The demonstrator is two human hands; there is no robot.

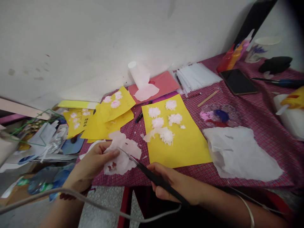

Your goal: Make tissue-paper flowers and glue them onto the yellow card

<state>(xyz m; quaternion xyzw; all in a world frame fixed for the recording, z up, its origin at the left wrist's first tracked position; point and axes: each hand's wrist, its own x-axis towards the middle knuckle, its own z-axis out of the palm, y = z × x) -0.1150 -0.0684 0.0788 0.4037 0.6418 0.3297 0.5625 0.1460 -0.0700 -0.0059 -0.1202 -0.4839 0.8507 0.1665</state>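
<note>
My left hand (101, 155) pinches a sheet of thin pale tissue paper (122, 166) between thumb and fingers. The sheet has an uneven torn edge and a few dark red spots. In my right hand (172, 182) is a long black tool (158, 180) with a slim pointed metal tip; its exact kind is unclear. That tip reaches over the tissue, close to my left fingertips. Just beyond my right hand lies a yellow sheet (181, 147) bearing several fluffy pinkish-white paper tufts (166, 136). A torn tissue strip trails off the lowest tuft.
More yellow sheets (92, 128) lie left. A tissue roll (139, 74) stands at the back. On the right are white tissue (242, 155), a paint palette (222, 115), a phone (238, 81) and paint bottles (234, 57). A grey cable (104, 209) crosses the foreground.
</note>
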